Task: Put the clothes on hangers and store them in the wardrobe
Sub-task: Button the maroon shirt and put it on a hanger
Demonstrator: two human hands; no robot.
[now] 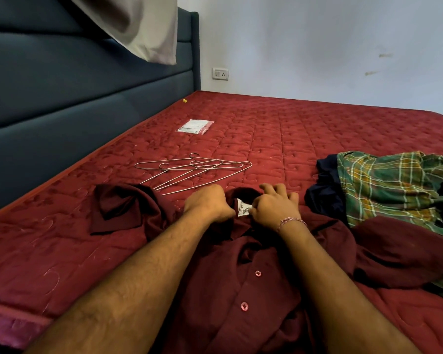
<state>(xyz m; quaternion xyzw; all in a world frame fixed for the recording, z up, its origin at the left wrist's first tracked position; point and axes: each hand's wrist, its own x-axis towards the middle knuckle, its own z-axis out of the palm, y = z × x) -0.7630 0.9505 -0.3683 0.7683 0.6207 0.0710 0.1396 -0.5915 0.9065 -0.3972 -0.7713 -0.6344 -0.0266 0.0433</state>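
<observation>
A maroon button-up shirt lies spread on the red mattress, collar away from me, its white neck label showing. My left hand grips the collar on the left of the label. My right hand, with a thread bracelet at the wrist, pinches the collar on the right, its outer fingers spread. Several wire hangers lie in a loose pile just beyond the collar. A green checked garment rests on a dark navy garment at the right.
A dark blue padded headboard runs along the left. A small clear plastic packet lies farther back on the mattress. A beige pillow hangs into view at the top. White wall with a socket behind.
</observation>
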